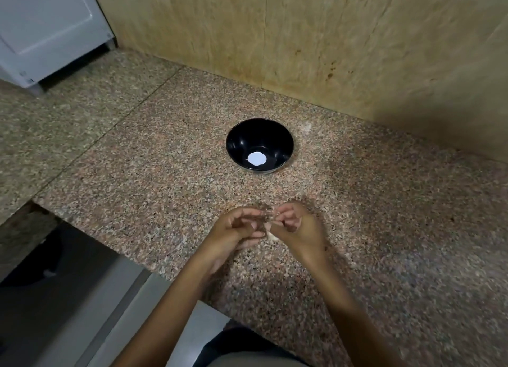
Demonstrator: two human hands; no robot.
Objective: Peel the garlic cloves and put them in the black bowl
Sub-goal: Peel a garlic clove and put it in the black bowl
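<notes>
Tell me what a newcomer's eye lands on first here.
The black bowl stands alone on the granite counter, a white blob bright at its bottom. Nearer the front edge, the left hand and right hand meet, fingers curled, pinching a pale garlic clove between them, though blur hides detail.

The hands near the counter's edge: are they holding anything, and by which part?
The left hand and right hand pinch a pale garlic clove between them; blur hides which part.

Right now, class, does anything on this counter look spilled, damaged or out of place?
Nothing spilled or damaged. The black bowl sits upright on the counter. Oddities only: brown spots on the wall behind, and a white round patch inside the bowl, possibly glare.
</notes>
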